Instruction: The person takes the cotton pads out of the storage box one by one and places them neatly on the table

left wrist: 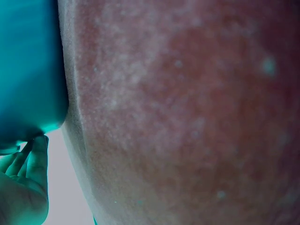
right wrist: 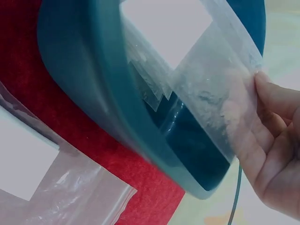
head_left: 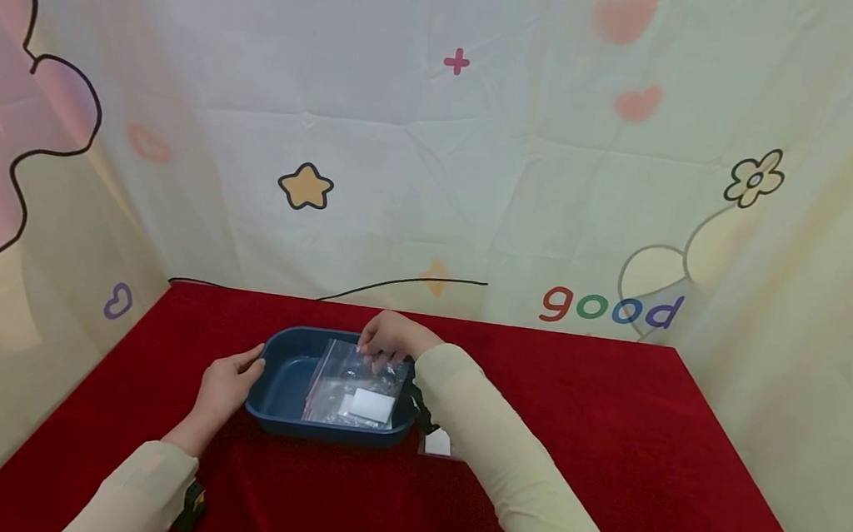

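A blue plastic basin (head_left: 280, 430) with rounded corners stands on the red cloth. My left hand (head_left: 225, 384) holds its left end, thumb and fingers at the rim; in the left wrist view the fingers (left wrist: 37, 161) meet the basin's outer wall. With thumb and fingers my right hand (head_left: 396, 336) pinches the edge of a clear zip bag (head_left: 331, 380) in the basin. The bag lies tilted over the right half, a white card (head_left: 372, 405) showing through it. In the right wrist view, corners of other clear bags (right wrist: 152, 93) show beneath it.
Another clear bag (right wrist: 84, 192) with a white card lies on the cloth right of the basin, partly behind my right sleeve (head_left: 502, 456) in the head view. Red cloth (head_left: 610, 422) covers the table. A printed curtain (head_left: 404, 172) hangs behind and at both sides.
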Available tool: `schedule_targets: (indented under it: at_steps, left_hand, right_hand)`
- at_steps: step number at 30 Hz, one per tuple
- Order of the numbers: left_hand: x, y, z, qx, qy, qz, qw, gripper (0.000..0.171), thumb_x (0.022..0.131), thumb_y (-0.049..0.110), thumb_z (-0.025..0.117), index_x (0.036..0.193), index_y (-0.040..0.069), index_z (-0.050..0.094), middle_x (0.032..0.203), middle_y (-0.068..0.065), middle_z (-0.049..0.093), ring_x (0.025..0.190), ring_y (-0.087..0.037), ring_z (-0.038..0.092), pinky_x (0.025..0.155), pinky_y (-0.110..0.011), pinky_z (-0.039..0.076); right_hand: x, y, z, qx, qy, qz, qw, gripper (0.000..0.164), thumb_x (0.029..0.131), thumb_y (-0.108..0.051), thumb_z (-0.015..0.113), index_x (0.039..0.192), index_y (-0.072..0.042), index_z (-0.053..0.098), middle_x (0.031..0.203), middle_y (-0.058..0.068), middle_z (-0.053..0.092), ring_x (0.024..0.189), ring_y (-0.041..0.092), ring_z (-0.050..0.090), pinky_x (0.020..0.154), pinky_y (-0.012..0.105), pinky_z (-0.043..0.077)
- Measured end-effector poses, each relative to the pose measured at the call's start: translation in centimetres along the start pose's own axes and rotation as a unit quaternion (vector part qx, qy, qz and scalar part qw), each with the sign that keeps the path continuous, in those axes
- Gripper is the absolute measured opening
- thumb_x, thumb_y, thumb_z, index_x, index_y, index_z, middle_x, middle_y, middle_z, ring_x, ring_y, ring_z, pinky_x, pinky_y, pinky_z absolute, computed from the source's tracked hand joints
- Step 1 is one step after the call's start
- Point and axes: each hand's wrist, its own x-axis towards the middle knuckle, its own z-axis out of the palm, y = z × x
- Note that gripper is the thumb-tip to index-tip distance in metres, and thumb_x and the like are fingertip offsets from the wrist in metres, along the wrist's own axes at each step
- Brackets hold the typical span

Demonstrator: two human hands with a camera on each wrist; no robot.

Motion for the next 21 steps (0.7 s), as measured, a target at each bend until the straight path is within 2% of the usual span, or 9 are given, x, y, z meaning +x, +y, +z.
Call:
schedule_targets:
  at_steps: [4, 7, 10, 14, 21]
  left_hand:
    - [0.0, -0.1, 0.0, 0.001, 0.004, 0.006, 1.0000, 0.048, 0.106, 0.016, 0.049, 0.150, -0.003, 0.045, 0.151, -0.028, 0.048, 0.141, -0.046, 0.047, 0.112, -0.058, 0.047]
    - [0.0, -0.2, -0.1, 0.003, 0.004, 0.005, 1.0000, 0.048, 0.106, 0.016, 0.049, 0.150, -0.003, 0.046, 0.151, -0.028, 0.048, 0.141, -0.046, 0.048, 0.112, -0.057, 0.047]
    - [0.0, -0.2, -0.1, 0.004, 0.006, 0.005, 1.0000, 0.047, 0.106, 0.016, 0.049, 0.150, -0.003, 0.046, 0.150, -0.029, 0.048, 0.140, -0.047, 0.048, 0.112, -0.058, 0.047]
    - [0.0, -0.2, -0.1, 0.002, 0.003, 0.000, 1.0000, 0.048, 0.106, 0.016, 0.048, 0.150, -0.003, 0.045, 0.151, -0.029, 0.047, 0.141, -0.047, 0.048, 0.112, -0.058, 0.047]
    - [0.1, 0.0, -0.1, 0.002, 0.001, 0.000, 1.0000, 0.048, 0.106, 0.016, 0.049, 0.150, -0.002, 0.046, 0.151, -0.028, 0.047, 0.142, -0.046, 0.046, 0.114, -0.058, 0.045]
  right_hand:
    - [-0.2, 0.1, -0.4, -0.005, 0.003, -0.013, 1.000, 0.017, 0.101, -0.013, 0.064, 0.109, -0.002, 0.074, 0.095, 0.011, 0.078, 0.073, 0.013, 0.072, 0.059, 0.022, 0.049]
    - [-0.4, 0.1, -0.6, 0.007, 0.000, -0.023, 1.000, 0.017, 0.101, -0.012, 0.063, 0.110, -0.001, 0.073, 0.090, 0.009, 0.076, 0.070, 0.010, 0.070, 0.058, 0.021, 0.047]
    - [-0.4, 0.2, -0.7, 0.045, -0.010, -0.031, 0.998, 0.017, 0.101, -0.007, 0.062, 0.110, 0.003, 0.072, 0.081, 0.004, 0.068, 0.065, 0.009, 0.067, 0.061, 0.020, 0.054]
    - [-0.4, 0.2, -0.8, 0.090, -0.021, -0.041, 0.995, 0.017, 0.100, 0.000, 0.060, 0.111, 0.009, 0.069, 0.078, 0.004, 0.062, 0.067, 0.011, 0.063, 0.073, 0.027, 0.064]
    - [-1.1, 0.0, -1.2, 0.092, -0.013, -0.052, 0.994, 0.020, 0.100, 0.000, 0.059, 0.116, 0.009, 0.068, 0.086, 0.008, 0.063, 0.076, 0.014, 0.062, 0.075, 0.027, 0.064]
